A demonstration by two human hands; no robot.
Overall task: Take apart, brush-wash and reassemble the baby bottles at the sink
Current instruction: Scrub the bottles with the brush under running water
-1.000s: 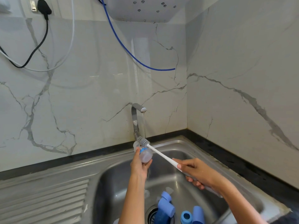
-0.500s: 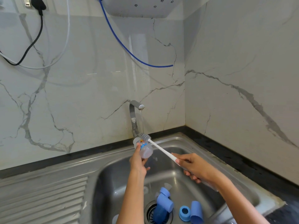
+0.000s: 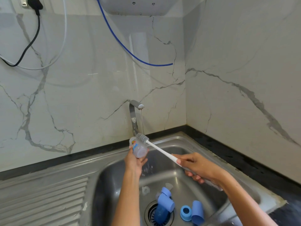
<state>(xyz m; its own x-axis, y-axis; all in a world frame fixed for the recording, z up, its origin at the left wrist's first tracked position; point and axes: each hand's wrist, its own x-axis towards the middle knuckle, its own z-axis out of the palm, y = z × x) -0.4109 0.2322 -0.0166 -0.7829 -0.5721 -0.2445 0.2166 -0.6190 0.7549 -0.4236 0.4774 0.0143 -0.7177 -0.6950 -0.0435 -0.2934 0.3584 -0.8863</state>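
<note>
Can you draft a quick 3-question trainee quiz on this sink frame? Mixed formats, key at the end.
1. True or false: the brush head is fully inside the bottle.
2. Which hand holds the bottle brush? A) left hand B) right hand C) both
3. Fill in: water runs from the ____ above the sink.

Key
1. False: the bristles sit outside, at the bottle's upper edge.
2. B: the right hand grips the white handle; the left holds the bottle.
3. Faucet: a thin stream falls beside the brush head.
</note>
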